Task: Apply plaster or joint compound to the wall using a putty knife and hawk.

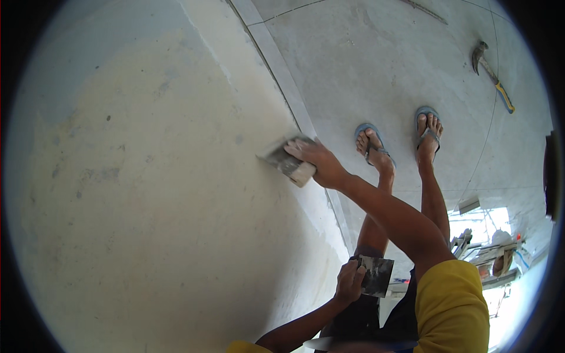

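My right hand [318, 159] grips a wide putty knife [274, 155] and holds its blade against the pale, patchy wall [147, 223], low down near the floor. The blade is slightly smeared by motion, and a light handle end shows under my palm. Closer to my body, my left hand [349, 282] is closed around a second putty knife [377, 276]. Its square, dark metal blade carries whitish smears and points right, apart from the wall. The left hand's fingers hide most of that handle.
A claw hammer [497, 88] with a yellow and blue grip lies on the grey floor [382, 65]. My feet stand there in blue flip-flops [368, 129]. A thin rod [425, 10] lies farther off. Assorted clutter [500, 256] sits at the right, beside bright light.
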{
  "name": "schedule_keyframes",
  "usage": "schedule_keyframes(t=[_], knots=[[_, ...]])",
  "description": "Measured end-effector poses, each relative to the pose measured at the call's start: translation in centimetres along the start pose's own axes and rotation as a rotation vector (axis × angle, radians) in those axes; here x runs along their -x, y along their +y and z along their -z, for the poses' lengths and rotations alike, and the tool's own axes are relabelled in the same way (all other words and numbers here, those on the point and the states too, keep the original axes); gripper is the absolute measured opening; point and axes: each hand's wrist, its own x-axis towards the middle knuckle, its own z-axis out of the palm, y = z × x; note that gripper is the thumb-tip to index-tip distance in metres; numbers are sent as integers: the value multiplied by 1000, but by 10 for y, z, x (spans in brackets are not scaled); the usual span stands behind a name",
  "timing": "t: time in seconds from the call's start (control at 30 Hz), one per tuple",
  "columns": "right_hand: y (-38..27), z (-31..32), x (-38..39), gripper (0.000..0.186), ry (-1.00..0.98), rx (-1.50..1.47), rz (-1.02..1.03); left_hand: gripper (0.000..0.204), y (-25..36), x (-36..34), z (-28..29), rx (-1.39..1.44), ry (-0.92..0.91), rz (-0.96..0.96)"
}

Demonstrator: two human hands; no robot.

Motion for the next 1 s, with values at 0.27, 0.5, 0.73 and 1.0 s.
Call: schedule_keyframes(t=[0.27, 0.5, 0.73, 1.0], knots=[[-53, 100, -193, 34, 647, 213, 428, 24, 8, -4, 2, -47, 7, -11], [-50, 84, -230, 70, 468, 153, 316, 21, 11, -3, 3, -5, 46, 4], [-29, 29, -74, 90, 183, 76, 224, 23, 7, -4, 10, -53, 15, 48], [-77, 141, -274, 60, 575, 64, 384, 24, 12, -6, 12, -47, 28, 37]])
